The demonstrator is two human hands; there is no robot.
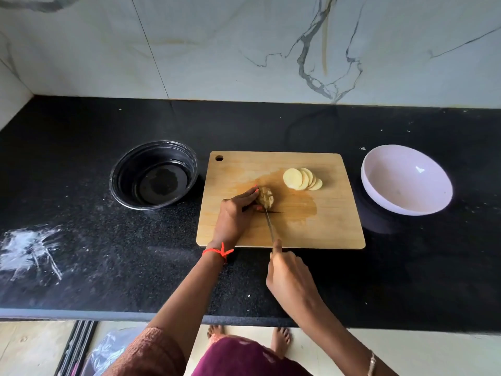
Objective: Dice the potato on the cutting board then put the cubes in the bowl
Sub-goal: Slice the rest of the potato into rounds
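left hand (235, 211) pinches the pale half-cut potato (266, 198) on the tan wooden cutting board (320, 229) — keep it tucked back; right hand (288, 274) grips the slim steel knife (269, 223) — press straight down.

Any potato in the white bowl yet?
No, the white bowl is empty; the slices lie fanned on the cutting board.

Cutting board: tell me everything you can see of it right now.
The cutting board is a pale wooden rectangle with rounded corners and a round hole in its far left corner, lying flat on the black counter. A damp stain darkens its middle. Fanned potato slices lie right of centre; the left hand holds the potato piece on it, and the knife blade crosses its near edge.
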